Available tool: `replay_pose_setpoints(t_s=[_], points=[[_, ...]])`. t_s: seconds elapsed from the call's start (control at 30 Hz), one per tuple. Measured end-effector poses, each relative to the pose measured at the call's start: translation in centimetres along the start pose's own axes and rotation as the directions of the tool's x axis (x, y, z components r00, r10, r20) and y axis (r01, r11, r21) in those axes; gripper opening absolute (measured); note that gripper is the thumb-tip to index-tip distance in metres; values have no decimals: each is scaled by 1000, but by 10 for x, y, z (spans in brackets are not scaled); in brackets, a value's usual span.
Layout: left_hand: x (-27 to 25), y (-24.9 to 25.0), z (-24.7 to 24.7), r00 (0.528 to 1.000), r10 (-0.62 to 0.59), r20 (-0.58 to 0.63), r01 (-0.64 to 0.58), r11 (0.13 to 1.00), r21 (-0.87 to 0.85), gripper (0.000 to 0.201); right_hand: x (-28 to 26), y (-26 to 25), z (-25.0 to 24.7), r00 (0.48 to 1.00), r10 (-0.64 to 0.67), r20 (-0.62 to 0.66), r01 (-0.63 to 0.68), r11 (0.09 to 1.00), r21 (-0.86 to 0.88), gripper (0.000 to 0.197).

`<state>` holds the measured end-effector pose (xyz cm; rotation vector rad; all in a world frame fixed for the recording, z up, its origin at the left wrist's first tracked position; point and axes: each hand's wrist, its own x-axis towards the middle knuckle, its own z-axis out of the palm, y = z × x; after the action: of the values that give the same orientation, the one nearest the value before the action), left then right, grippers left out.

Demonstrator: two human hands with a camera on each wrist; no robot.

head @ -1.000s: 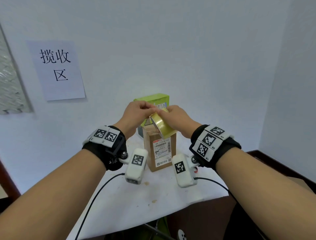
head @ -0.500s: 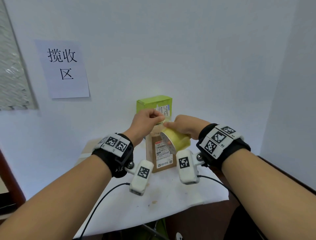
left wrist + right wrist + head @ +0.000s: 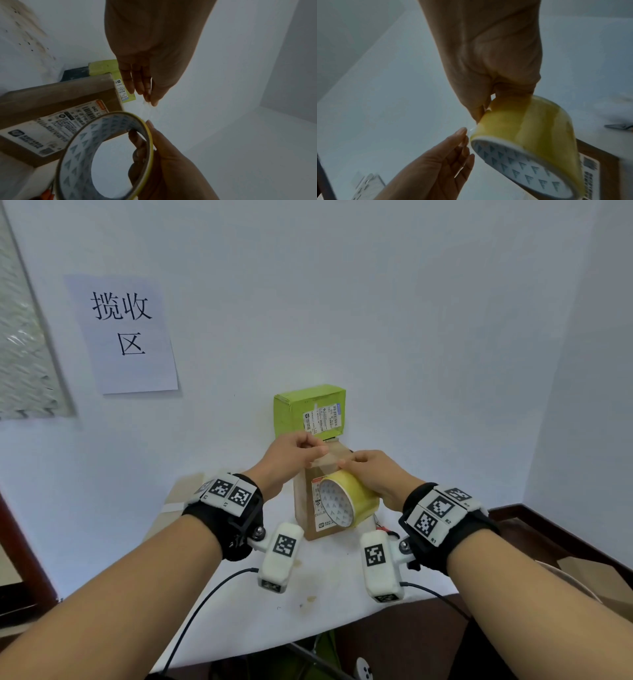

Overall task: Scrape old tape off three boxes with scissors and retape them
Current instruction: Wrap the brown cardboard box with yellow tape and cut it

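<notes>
A brown box [image 3: 306, 510] with a shipping label stands upright on the white-covered table [image 3: 308, 611]. Behind it a green box [image 3: 308, 407] sits higher, against the wall. My right hand [image 3: 346, 470] grips a yellow tape roll [image 3: 346, 501] in front of the brown box's top. My left hand [image 3: 317, 448] pinches the clear tape end [image 3: 148, 108], drawn a short way off the tape roll [image 3: 106, 155] above the box top. In the right wrist view my left hand [image 3: 465, 133] pinches right beside the tape roll [image 3: 525, 135].
Orange-handled scissors [image 3: 383, 529] lie on the table just right of the brown box. Flat cardboard [image 3: 185, 491] lies at the table's back left, and more cardboard [image 3: 582, 573] is low on the right. A paper sign [image 3: 126, 333] hangs on the wall. Wrist-camera cables hang over the table's front edge.
Both hands have come down with the roll to the brown box's top. The left hand has drawn a short strip of tape off the roll.
</notes>
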<state>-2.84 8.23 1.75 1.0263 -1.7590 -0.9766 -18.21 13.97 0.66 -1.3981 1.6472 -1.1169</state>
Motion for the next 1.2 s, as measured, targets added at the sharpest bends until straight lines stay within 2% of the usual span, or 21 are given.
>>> replay_pose_setpoints(t_s=[0.13,0.17,0.2,0.27,0.3,0.33,0.43,0.57,0.77,0.9,1.0,1.2], points=[[-1,-4,-7,988,-42,148,17,986,164,15,5,14,0,997,50,-55,-54,995,-88,13],[0,-4,-11,989,-36,143,9,983,185,17,6,18,-1,997,59,-58,-65,992,-111,13],[2,-4,-17,996,-23,82,9,987,160,18,7,22,-3,996,70,-63,-78,988,-134,13],[8,-7,-34,992,-9,-129,16,998,58,18,8,31,-6,993,76,-91,-88,986,-140,14],[11,-10,-41,980,-2,-201,13,998,54,19,9,35,-7,992,67,-109,-80,990,-119,15],[13,-13,-46,975,4,-221,17,996,91,19,9,37,-8,990,55,-128,-67,993,-97,16],[13,-26,-38,991,9,-137,29,963,269,22,15,35,-5,985,-10,-170,2,999,-44,20],[14,-38,-16,1000,27,1,-26,943,331,36,24,23,-1,977,-93,-190,88,996,-32,22],[15,-52,-13,981,194,8,-178,885,429,35,36,19,1,969,-166,-182,156,985,-68,22],[16,-56,-18,979,203,29,-193,864,465,33,42,23,10,964,-173,-203,153,982,-112,24],[14,-58,-21,975,216,50,-216,880,423,29,43,30,15,959,-162,-232,154,987,-52,22],[11,-61,-20,968,239,81,-246,819,518,31,44,36,17,962,-171,-211,170,985,-22,20]])
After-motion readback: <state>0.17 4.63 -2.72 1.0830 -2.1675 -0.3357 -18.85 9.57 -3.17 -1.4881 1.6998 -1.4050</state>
